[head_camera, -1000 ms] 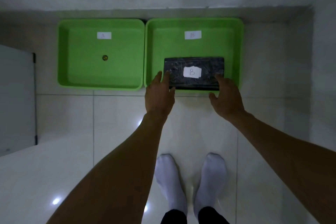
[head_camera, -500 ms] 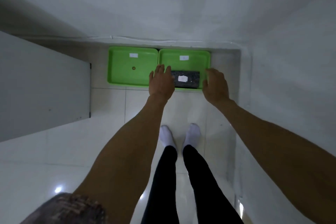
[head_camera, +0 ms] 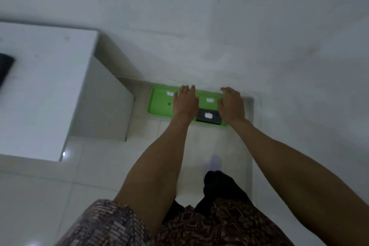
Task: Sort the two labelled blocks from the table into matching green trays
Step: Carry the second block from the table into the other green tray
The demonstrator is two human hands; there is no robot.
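Observation:
Two green trays lie side by side on the floor against the wall. The left tray (head_camera: 159, 104) carries a small white label and holds no block that I can see. In the right tray (head_camera: 208, 106) lies a dark block (head_camera: 214, 119) with a white label on top. My left hand (head_camera: 185, 102) hovers open over the seam between the trays, high above them. My right hand (head_camera: 232, 105) hangs open above the right tray's right end. Neither hand touches the block. On the white table at the left edge lies a second dark object (head_camera: 5, 67), mostly cut off.
A white table (head_camera: 46, 86) stands to the left, its corner near the left tray. A wall rises behind the trays and on the right. White floor tiles lie in front, with my legs and one white sock (head_camera: 215, 163) below.
Both hands have let go of the labelled block, left in the right tray, and risen. The view has pulled back and up, and the table top has come into sight.

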